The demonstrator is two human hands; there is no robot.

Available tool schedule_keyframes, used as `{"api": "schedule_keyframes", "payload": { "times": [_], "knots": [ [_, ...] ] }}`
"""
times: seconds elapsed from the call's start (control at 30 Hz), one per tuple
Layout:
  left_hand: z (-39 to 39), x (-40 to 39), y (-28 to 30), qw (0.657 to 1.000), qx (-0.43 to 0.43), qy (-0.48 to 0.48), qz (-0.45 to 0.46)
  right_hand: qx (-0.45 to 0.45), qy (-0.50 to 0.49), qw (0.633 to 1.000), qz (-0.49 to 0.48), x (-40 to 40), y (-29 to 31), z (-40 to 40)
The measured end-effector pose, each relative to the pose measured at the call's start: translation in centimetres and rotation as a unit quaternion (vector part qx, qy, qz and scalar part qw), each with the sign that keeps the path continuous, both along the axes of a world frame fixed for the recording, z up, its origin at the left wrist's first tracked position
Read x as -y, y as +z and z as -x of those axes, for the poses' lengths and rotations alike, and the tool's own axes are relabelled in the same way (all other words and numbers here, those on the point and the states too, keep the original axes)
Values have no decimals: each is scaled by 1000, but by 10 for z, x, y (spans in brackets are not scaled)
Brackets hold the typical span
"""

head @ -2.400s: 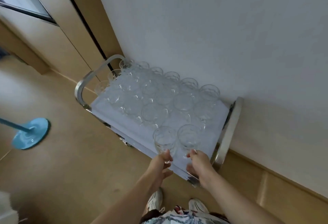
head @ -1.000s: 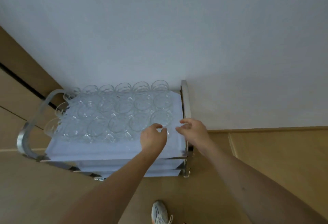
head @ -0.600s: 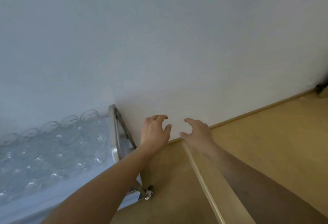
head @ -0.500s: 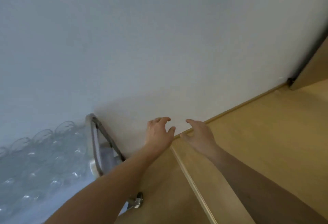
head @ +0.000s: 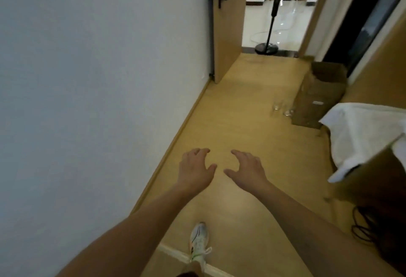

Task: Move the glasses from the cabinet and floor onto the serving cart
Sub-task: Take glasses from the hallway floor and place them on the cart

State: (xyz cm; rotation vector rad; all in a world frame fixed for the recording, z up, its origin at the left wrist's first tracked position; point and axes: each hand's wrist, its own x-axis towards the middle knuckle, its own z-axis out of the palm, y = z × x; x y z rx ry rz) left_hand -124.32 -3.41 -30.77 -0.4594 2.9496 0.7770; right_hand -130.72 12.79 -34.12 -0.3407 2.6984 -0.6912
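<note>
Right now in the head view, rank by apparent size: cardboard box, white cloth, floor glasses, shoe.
1. white cloth and cardboard box: look similar, cloth nearer the camera, so unranked
2. shoe
3. floor glasses: farther off

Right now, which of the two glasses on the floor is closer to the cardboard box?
The right-hand glass, standing just beside the cardboard box. The other glass stands on its far side from the box, toward the wall.

We've got both arms out in front, left hand (head: 196, 170) and right hand (head: 246, 170) empty with fingers loosely spread, over the wood floor (head: 237, 123). Two glasses (head: 281, 107) sit on the floor just beside a cardboard box (head: 316, 99). White wall (head: 98, 79) on our left, white cloth (head: 362, 131) on our right, black fan stand (head: 269, 35) in the doorway.
</note>
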Motion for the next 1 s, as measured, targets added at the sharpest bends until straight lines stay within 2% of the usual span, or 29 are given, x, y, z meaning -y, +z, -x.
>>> {"api": "schedule_keyframes", "payload": {
  "times": [0.2,0.4,0.73,1.0],
  "knots": [
    [134,5,2,995,-4,-98,-16,-2,-128,991,-26,-8,20,92],
    [246,25,11,986,-10,-166,-32,0,-200,979,-31,6,32,169],
    [373,27,-10,977,31,-205,-42,40,-247,968,-29,6,12,278],
    [513,4,-16,980,46,-193,-12,42,-256,966,12,-13,-7,428]
  ]
}}
